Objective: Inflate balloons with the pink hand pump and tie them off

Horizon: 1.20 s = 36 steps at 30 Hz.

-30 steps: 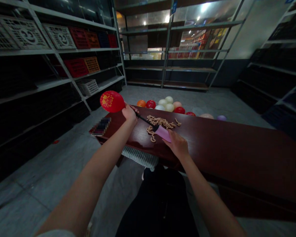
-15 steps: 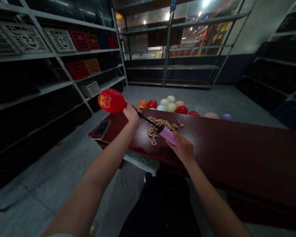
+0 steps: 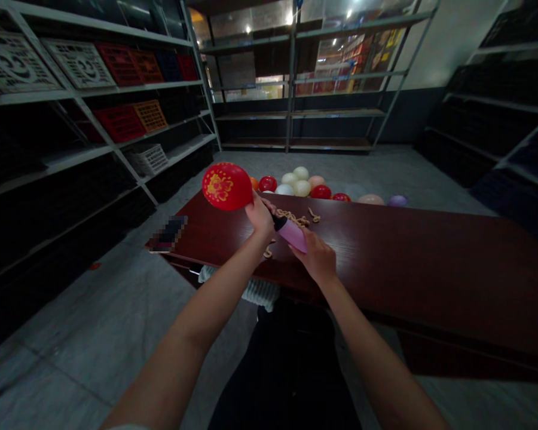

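Observation:
A red balloon (image 3: 227, 186) with a yellow printed pattern, partly inflated, points to the left above the table. My left hand (image 3: 260, 214) is closed around its neck, where the balloon meets the tip of a hand pump (image 3: 293, 235). The pump has a pink-purple barrel and a black end cap. Wrapped round the barrel's near end is my right hand (image 3: 318, 257). The pump's black rod is hidden, and my left hand sits close against the cap. Behind the hands, a pile of tan uninflated balloons (image 3: 295, 217) lies on the brown table (image 3: 407, 257).
A phone (image 3: 169, 233), blurred out, lies at the table's left corner. Several inflated balloons (image 3: 301, 188) rest beyond the far edge. Shelving with crates (image 3: 85, 64) stands on the left, more racks (image 3: 291, 113) at the back. A ribbed pale cloth (image 3: 260, 292) shows under the near edge.
My hands have come together, and the pump's black rod has slid into the barrel. The balloon looks somewhat rounder and sits further right in view. The camera view has shifted slightly.

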Available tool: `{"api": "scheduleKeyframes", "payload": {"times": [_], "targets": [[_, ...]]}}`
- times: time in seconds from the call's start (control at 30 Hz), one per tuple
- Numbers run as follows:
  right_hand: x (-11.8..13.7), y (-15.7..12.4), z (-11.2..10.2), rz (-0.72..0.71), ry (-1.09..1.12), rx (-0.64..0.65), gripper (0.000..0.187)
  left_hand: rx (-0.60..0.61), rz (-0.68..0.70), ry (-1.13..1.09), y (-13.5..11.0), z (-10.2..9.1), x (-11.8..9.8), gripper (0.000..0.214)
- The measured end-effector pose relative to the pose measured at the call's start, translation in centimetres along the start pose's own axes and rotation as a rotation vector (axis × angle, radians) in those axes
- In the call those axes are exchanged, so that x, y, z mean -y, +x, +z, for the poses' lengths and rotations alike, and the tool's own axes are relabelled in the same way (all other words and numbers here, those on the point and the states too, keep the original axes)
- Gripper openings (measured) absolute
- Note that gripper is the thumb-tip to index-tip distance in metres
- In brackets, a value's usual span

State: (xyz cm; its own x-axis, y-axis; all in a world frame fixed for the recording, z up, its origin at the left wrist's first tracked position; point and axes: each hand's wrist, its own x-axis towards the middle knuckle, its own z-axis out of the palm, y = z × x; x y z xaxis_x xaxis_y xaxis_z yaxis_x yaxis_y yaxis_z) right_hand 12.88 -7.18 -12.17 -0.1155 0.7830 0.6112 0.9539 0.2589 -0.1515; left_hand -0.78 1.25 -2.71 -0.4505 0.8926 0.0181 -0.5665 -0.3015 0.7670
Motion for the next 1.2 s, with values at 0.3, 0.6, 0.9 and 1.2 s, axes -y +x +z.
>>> {"api": "scheduleKeyframes", "payload": {"times": [0.3,0.6,0.9,1.2], "targets": [[0.3,-0.4,0.0,-0.076,0.026,0.007,0.050,-0.050,0.002,-0.060,1.4,-1.9,-2.3,0.057],[0.8,-0.3,-0.7,-0.162,-0.003,-0.026,0.045,-0.124,0.066,-0.098,5.3,-4.8,-8.3,0.057],[0.4,-0.3,-0.5,-0.155,0.038,-0.087,0.043,-0.123,0.134,-0.100,6.3,-4.2,-10.8,0.057],[-0.1,-0.2,0.1,-0.068,0.019,-0.140,0.044,-0.068,0.069,-0.083,4.8,-0.1,-7.2,0.060]]}}
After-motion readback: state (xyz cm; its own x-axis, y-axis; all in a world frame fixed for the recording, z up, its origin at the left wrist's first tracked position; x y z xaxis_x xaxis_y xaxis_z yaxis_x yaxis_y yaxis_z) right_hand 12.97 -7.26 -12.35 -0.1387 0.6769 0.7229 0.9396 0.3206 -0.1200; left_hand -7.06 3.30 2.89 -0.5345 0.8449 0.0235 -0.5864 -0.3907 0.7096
